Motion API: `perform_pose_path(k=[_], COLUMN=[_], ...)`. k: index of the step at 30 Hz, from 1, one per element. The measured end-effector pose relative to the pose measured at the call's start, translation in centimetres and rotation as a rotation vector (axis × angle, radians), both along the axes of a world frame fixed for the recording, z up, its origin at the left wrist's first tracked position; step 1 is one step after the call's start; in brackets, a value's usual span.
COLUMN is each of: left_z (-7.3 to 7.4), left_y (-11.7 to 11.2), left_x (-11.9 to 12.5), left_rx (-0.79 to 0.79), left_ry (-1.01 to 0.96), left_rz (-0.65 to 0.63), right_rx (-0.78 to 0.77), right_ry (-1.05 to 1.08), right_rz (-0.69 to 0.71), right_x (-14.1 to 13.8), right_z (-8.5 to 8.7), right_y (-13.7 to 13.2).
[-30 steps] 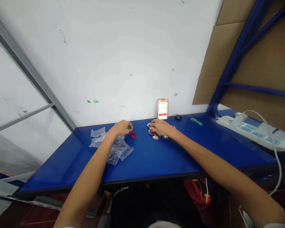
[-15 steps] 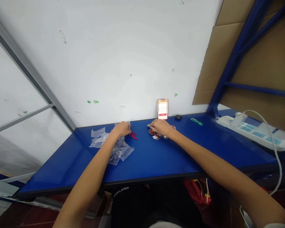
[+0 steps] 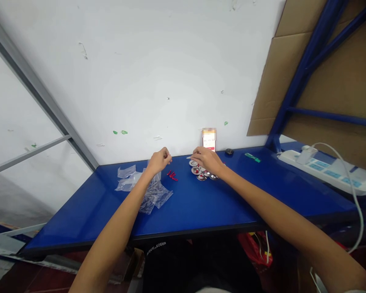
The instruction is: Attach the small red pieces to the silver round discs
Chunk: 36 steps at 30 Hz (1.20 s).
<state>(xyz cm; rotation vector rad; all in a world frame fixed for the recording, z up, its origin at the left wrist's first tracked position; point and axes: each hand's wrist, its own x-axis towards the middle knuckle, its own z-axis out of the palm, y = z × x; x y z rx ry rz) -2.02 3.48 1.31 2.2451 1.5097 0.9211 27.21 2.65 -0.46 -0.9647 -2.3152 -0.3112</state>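
Observation:
My left hand (image 3: 160, 160) is raised just above the blue table, its fingertips pinched together; whatever they hold is too small to make out. Below its fingertips lie several small red pieces (image 3: 172, 175). Clear plastic bags (image 3: 154, 191) are heaped under and beside my left wrist. My right hand (image 3: 208, 159) pinches a thin round silvery disc (image 3: 189, 157), seen almost edge-on. Beneath that hand sits a cluster of similar shiny discs (image 3: 197, 171) with red parts on them, some covered by my hand and wrist.
A lit phone (image 3: 209, 138) leans upright against the white wall behind my right hand. A small black object (image 3: 229, 151) and a green tool-like item (image 3: 252, 157) lie to its right. A white power strip (image 3: 326, 171) with a cable runs along the table's right side.
My left hand has lifted up and slightly right, away from the red pieces. My right hand has risen a little with the disc, showing more of the discs below.

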Motion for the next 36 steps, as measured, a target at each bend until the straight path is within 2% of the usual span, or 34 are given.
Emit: perform_pose_path(k=[4, 8, 10, 13, 16, 20, 25, 28, 33, 36], left_z=[0.1, 0.2, 0.1, -0.4, -1.0, -1.4, -1.4, -1.2, -0.5, -0.3], left_y=[-0.9, -1.7, -1.8, -1.6, -1.6, -2.0, -2.2, -2.4, -2.7, -2.9], left_x=[1.5, 2.8, 3.1, 3.2, 3.5, 4.2, 4.6, 4.6, 4.4, 4.2], left_rx=[0.010, 0.026, 0.042, 0.111, 0.148, 0.047, -0.070, -0.035, 0.184, 0.253], left_ry=[-0.220, -0.281, -0.245, -0.140, -0.102, -0.253, -0.398, -0.323, 0.011, 0.154], left_rz=[-0.168, -0.286, -0.283, -0.215, -0.169, -0.173, -0.126, -0.106, -0.099, -0.124], right_rx=[-0.015, -0.108, -0.111, -0.119, -0.207, -0.319, -0.382, -0.390, -0.401, -0.396], right_ry=[-0.015, -0.012, 0.006, 0.082, 0.205, 0.352, 0.435, 0.450, 0.476, 0.481], right_rz=[-0.051, -0.042, -0.019, 0.017, 0.052, 0.148, 0.203, 0.193, 0.199, 0.199], right_x=[-0.3, -0.5, -0.6, -0.9, -1.6, -2.6, -3.1, -3.2, -3.1, -3.0], right_z=[0.2, -0.6, -1.1, -1.6, -1.8, -1.8, -2.1, -2.2, -2.0, -2.0], right_y=[-0.9, -0.9, -0.6, -0.5, -0.9, -1.7, -1.9, -1.9, -1.8, -1.6])
